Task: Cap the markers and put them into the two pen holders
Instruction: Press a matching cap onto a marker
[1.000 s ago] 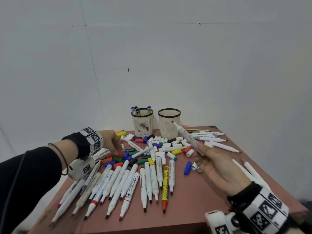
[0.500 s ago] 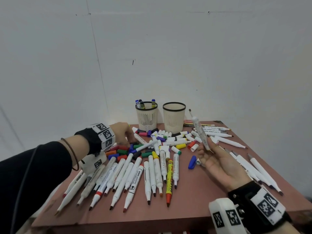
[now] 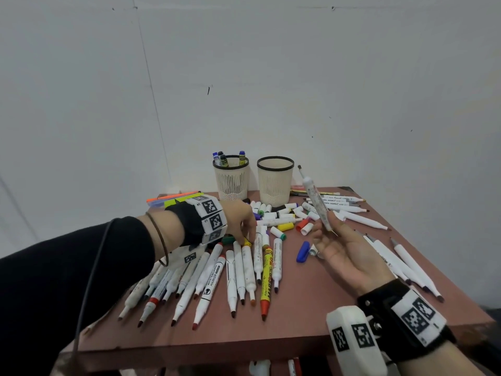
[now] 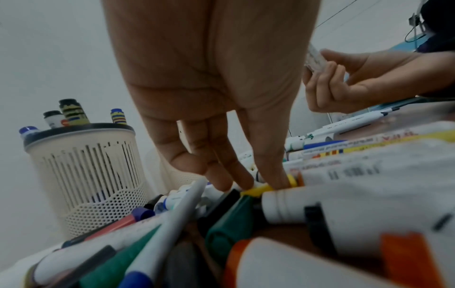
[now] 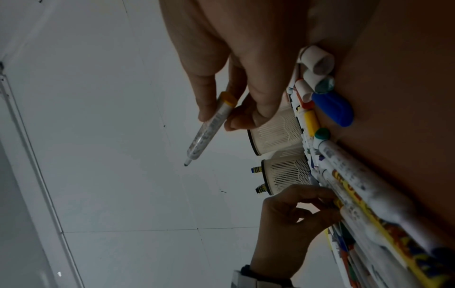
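Holding an uncapped white marker (image 3: pixel 315 202) in our right hand (image 3: pixel 344 256): thumb and fingers curled round its lower barrel, dark tip up and tilted left, raised off the tabletop (image 3: pixel 311 316). Our left hand (image 3: pixel 238 221) reaches down into the pile, fingers extended, fingertips (image 4: pixel 278 181) touching a small yellow cap (image 4: pixel 258 190) among loose caps; we can't tell whether it's pinched. Left pen holder (image 3: pixel 231 177) has a few capped markers standing in it; right pen holder (image 3: pixel 275 180) sits just beside it, and its inside isn't visible. A row of uncapped markers (image 3: pixel 244 275) lies between us and the holders, tips toward us. A blue cap (image 3: pixel 303 251) lies just left of the right hand. More white markers (image 3: pixel 401 264) lie along the right edge.
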`<state>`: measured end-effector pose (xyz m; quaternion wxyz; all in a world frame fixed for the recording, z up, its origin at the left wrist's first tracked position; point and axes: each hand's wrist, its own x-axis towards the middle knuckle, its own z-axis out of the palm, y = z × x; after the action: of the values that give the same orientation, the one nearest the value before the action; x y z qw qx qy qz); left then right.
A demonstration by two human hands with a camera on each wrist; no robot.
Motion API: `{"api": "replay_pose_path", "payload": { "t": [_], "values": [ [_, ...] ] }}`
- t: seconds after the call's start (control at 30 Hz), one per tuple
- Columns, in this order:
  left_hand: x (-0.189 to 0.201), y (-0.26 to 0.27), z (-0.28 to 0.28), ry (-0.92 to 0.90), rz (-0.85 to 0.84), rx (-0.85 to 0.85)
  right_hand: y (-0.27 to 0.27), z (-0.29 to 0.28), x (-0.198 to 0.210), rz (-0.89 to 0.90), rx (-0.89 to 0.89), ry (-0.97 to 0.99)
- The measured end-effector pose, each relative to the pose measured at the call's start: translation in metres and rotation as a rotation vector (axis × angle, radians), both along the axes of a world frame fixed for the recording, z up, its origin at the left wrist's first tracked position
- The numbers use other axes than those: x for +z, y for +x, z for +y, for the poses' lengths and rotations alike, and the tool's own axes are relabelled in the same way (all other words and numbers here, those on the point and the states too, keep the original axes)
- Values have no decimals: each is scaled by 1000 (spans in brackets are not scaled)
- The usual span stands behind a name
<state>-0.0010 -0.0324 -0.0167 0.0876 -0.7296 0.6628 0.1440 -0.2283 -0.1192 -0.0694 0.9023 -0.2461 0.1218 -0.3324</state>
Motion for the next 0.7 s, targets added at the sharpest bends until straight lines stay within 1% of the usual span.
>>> {"api": "replay_pose_path", "payload": {
  "t": [0.17, 0.27, 0.4, 0.47, 0.57, 0.63, 0.7],
  "values": [
    [1, -6, -3, 28, -67, -16, -1, 7, 6, -11, -22, 14],
    [3, -11, -3, 49, -99, -16, -4, 13, 11, 23, -34, 8],
    [7, -17, -1, 57, -116, -11, -10, 21, 20, 30, -50, -71],
    [8, -16, 3, 0, -135, 23, -15, 25, 28, 58, -78, -83],
    [13, -13, 15, -156, -111, 89, -25, 33, 38, 62, -117, -80],
    [19, -14, 25, -274, -47, 121, -30, 39, 44, 37, -141, -73],
    [27, -19, 38, -405, 53, 137, -33, 45, 48, 26, -161, -58]
  ]
}}
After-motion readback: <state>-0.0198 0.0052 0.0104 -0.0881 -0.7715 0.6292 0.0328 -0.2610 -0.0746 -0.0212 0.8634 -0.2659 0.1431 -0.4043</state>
